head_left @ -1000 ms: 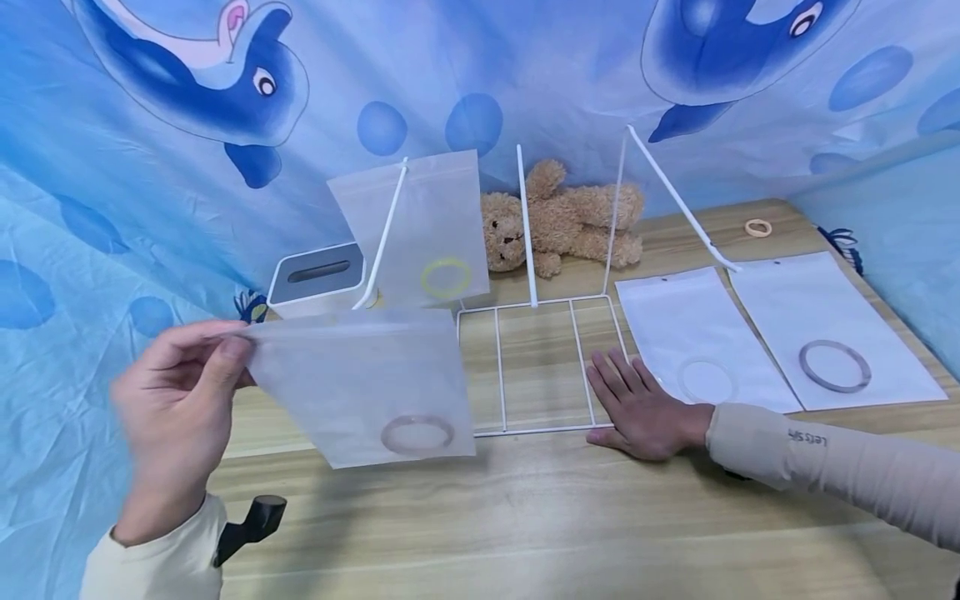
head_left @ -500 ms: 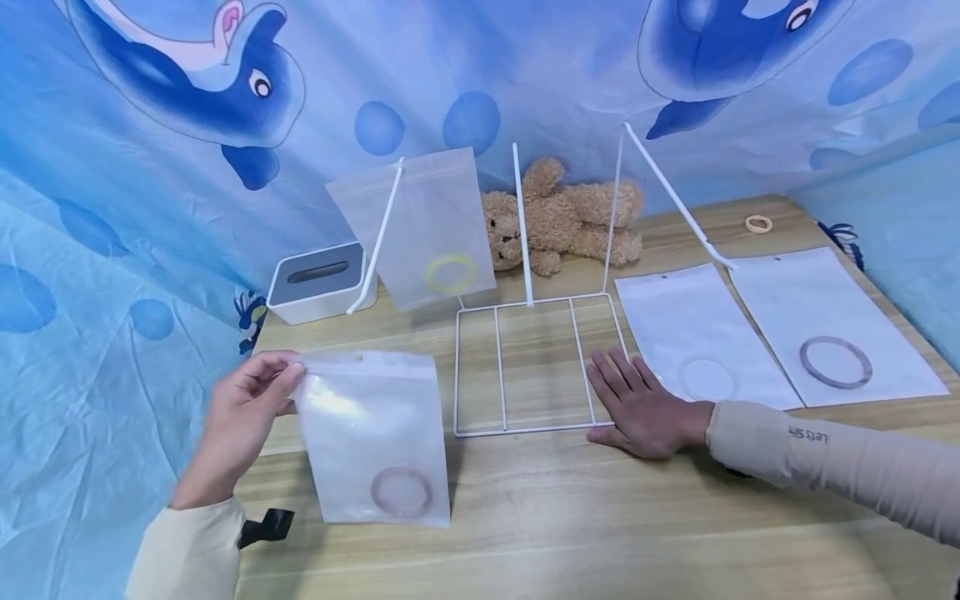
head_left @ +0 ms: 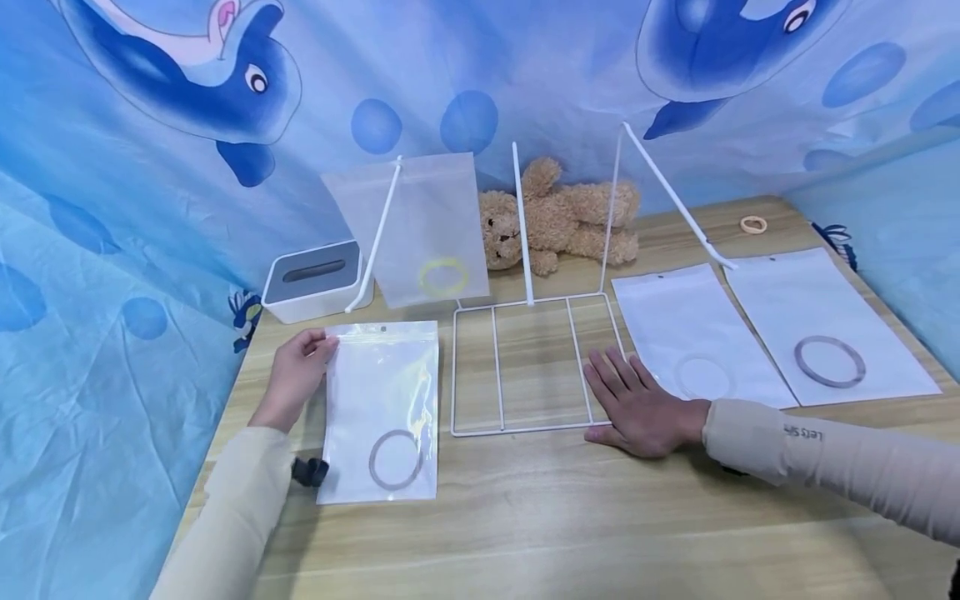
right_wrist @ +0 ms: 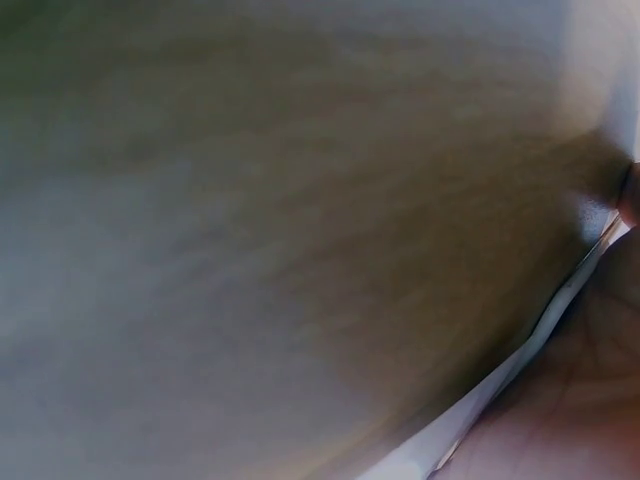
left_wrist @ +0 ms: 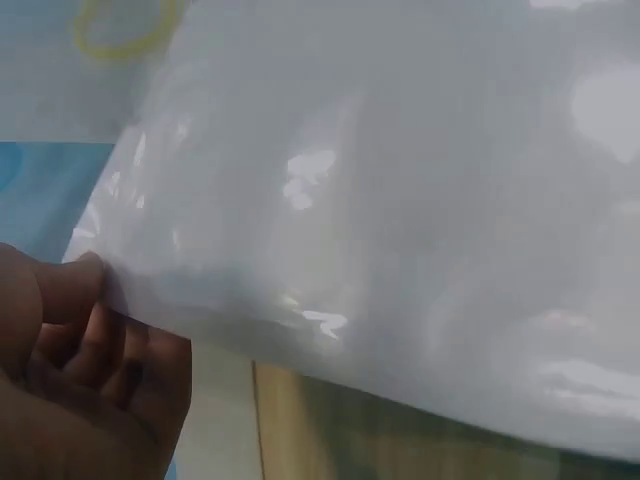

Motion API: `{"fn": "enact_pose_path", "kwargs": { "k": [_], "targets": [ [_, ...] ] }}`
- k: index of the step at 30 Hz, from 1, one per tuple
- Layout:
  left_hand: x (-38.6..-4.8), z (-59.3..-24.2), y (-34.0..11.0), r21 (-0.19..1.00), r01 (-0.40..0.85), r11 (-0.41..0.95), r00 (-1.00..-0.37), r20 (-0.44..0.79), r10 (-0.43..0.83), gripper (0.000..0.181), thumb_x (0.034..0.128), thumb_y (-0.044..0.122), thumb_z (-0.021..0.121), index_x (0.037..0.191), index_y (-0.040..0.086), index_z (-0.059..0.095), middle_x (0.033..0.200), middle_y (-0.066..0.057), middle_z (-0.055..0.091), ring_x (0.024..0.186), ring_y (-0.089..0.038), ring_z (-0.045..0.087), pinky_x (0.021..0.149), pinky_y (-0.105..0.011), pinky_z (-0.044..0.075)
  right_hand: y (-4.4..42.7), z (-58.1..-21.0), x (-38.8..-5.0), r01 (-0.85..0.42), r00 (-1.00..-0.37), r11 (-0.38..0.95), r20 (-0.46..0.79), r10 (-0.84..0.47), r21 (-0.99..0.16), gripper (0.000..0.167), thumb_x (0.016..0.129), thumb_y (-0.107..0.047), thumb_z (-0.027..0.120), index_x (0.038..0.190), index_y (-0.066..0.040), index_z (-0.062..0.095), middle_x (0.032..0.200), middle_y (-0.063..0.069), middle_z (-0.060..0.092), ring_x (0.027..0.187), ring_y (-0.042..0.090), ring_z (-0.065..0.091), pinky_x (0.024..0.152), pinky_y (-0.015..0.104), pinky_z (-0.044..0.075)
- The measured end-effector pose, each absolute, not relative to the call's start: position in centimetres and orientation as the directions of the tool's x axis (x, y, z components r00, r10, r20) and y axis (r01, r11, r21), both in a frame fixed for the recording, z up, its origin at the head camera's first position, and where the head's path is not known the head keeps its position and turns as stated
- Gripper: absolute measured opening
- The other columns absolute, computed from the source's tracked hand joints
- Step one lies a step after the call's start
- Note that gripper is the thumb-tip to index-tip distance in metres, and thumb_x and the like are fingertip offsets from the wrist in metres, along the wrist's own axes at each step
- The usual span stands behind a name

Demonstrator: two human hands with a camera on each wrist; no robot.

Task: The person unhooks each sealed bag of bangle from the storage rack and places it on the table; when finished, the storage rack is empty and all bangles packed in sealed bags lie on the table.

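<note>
Near the left edge of the wooden table (head_left: 525,542), the left hand (head_left: 296,375) pinches the top-left corner of a glossy white plastic bag (head_left: 378,383); the right hand (head_left: 647,410) rests flat on a white wire rack (head_left: 498,367). The bag should handle light, limp and slippery, best held by its top corners.

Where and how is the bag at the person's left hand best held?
Probably pinch the bag by its upper left corner, from the left, as the left hand does: the edge is thin, the top hole stays uncovered, the ring sits low.
</note>
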State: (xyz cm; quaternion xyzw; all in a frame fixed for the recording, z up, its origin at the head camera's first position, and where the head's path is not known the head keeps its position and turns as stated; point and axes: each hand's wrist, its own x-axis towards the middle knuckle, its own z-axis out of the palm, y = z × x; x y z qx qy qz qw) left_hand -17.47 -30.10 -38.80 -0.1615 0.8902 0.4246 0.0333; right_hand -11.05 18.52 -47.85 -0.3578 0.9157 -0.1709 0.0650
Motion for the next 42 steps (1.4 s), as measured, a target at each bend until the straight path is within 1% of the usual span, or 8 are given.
{"fn": "enact_pose_path", "kwargs": {
  "k": [2,4,8,12,19,24,34,42],
  "targets": [
    [-18.8,-39.2,-29.8,0.732,-0.329,0.596,-0.942,-0.206,-0.266,0.050,0.1077,0.035,0.046,0.147,0.004,0.047,0.146,-0.019,0.048,0.128,-0.033,0.047,0.103,-0.046,0.043,18.6,-48.0,-11.1,-0.634,-0.738,0.693,-0.001,-0.675,-0.343,0.090,0.102,-0.054,0.048,0.153,0.013,0.016,0.161,0.033,0.004,0.146,0.052,-0.002,0.112,0.066,0.000],
    [-20.0,-39.6,-29.5,0.714,-0.333,0.616,-0.941,-0.207,-0.268,0.048,0.1077,0.033,0.046,0.146,0.003,0.048,0.143,-0.019,0.050,0.127,-0.032,0.048,0.103,-0.045,0.042,18.7,-48.1,-11.1,-0.636,-0.736,0.695,-0.007,-0.677,-0.335,0.090,0.102,-0.055,0.046,0.154,0.012,0.015,0.161,0.032,0.003,0.147,0.052,-0.004,0.112,0.066,-0.001],
    [-22.1,-40.1,-29.0,0.695,-0.343,0.632,-0.938,-0.215,-0.273,0.043,0.1071,0.028,0.048,0.140,0.001,0.052,0.129,-0.018,0.054,0.113,-0.030,0.051,0.092,-0.038,0.044,18.8,-48.1,-11.1,-0.636,-0.732,0.684,0.001,-0.681,-0.358,0.091,0.103,-0.056,0.045,0.154,0.012,0.014,0.161,0.032,0.002,0.147,0.052,-0.005,0.112,0.067,-0.001],
    [-23.4,-40.6,-28.7,0.682,-0.385,0.622,-0.921,-0.243,-0.304,0.041,0.1062,0.023,0.049,0.140,0.000,0.052,0.123,-0.016,0.053,0.108,-0.029,0.050,0.088,-0.037,0.043,18.7,-47.9,-11.2,-0.641,-0.728,0.679,0.001,-0.686,-0.358,0.090,0.103,-0.057,0.042,0.155,0.011,0.013,0.162,0.032,0.001,0.147,0.051,-0.006,0.112,0.066,-0.002],
    [-24.2,-41.7,-29.2,0.644,-0.472,0.602,-0.880,-0.307,-0.361,0.049,0.1058,0.021,0.045,0.150,0.000,0.043,0.142,-0.021,0.047,0.124,-0.034,0.047,0.104,-0.046,0.040,18.4,-47.4,-11.1,-0.625,-0.735,0.698,-0.036,-0.677,-0.350,0.091,0.102,-0.054,0.047,0.154,0.012,0.015,0.161,0.033,0.002,0.147,0.052,-0.005,0.112,0.067,-0.001],
    [-24.4,-42.3,-29.2,0.632,-0.499,0.592,-0.866,-0.343,-0.364,0.048,0.1074,0.022,0.043,0.150,0.001,0.042,0.141,-0.020,0.048,0.122,-0.033,0.049,0.100,-0.044,0.042,18.5,-47.7,-11.3,-0.629,-0.737,0.705,-0.039,-0.675,-0.327,0.091,0.102,-0.054,0.048,0.155,0.011,0.014,0.162,0.031,0.002,0.147,0.051,-0.005,0.112,0.066,0.000],
    [-24.4,-41.8,-29.1,0.614,-0.499,0.612,-0.866,-0.378,-0.327,0.051,0.1088,0.025,0.039,0.155,0.004,0.036,0.151,-0.022,0.042,0.134,-0.035,0.044,0.109,-0.049,0.037,18.4,-48.0,-11.3,-0.610,-0.741,0.719,-0.080,-0.666,-0.333,0.089,0.102,-0.052,0.050,0.156,0.009,0.012,0.163,0.029,-0.002,0.148,0.048,-0.009,0.113,0.065,-0.002],
    [-23.8,-41.5,-29.5,0.621,-0.505,0.599,-0.863,-0.374,-0.340,0.054,0.1079,0.032,0.041,0.156,0.007,0.035,0.148,-0.020,0.047,0.132,-0.034,0.047,0.108,-0.049,0.037,18.4,-47.6,-11.4,-0.604,-0.743,0.727,-0.098,-0.662,-0.327,0.090,0.102,-0.051,0.051,0.156,0.010,0.012,0.163,0.029,-0.001,0.148,0.048,-0.009,0.113,0.065,-0.001]
  ]
}}
